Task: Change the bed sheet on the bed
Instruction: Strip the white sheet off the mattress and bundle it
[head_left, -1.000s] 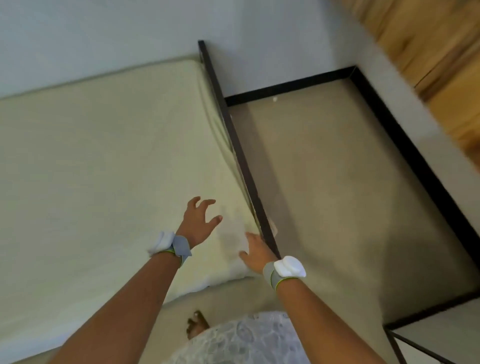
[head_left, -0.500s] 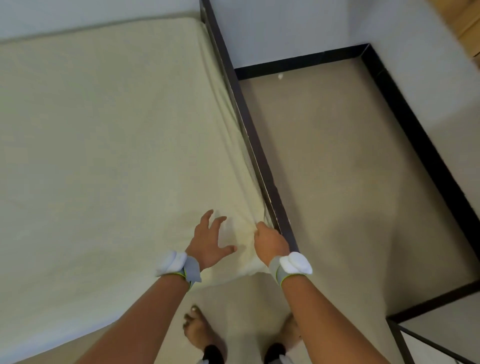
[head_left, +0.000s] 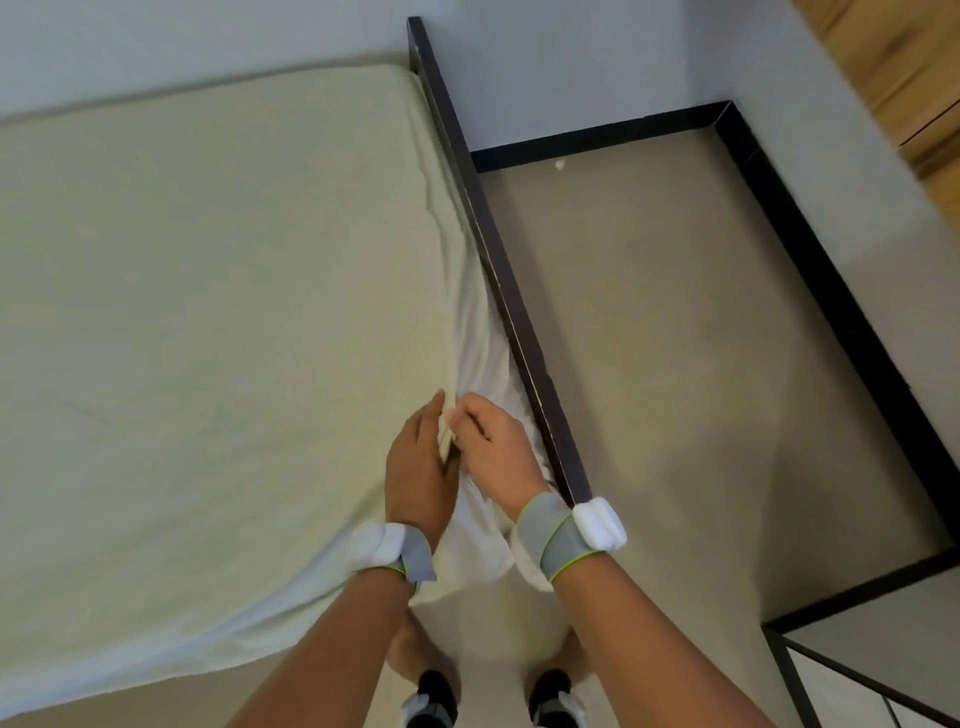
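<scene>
A pale cream bed sheet (head_left: 208, 312) covers the mattress and fills the left of the view. At the near right corner of the bed the sheet is bunched into folds, with a white layer (head_left: 478, 540) showing under it. My left hand (head_left: 418, 467) and my right hand (head_left: 493, 447) meet at that corner, both with fingers pinched on the gathered sheet. Each wrist wears a grey band with a white pad.
A dark wooden bed board (head_left: 498, 270) runs along the bed's right edge, close to my right wrist. Beige floor (head_left: 675, 338) lies to the right, edged by a black skirting (head_left: 831, 291). A black metal frame (head_left: 810, 654) stands at the bottom right. My feet are below.
Both hands came together at the bed corner and closed on the sheet, which now bunches up and lifts off the corner, baring a white layer.
</scene>
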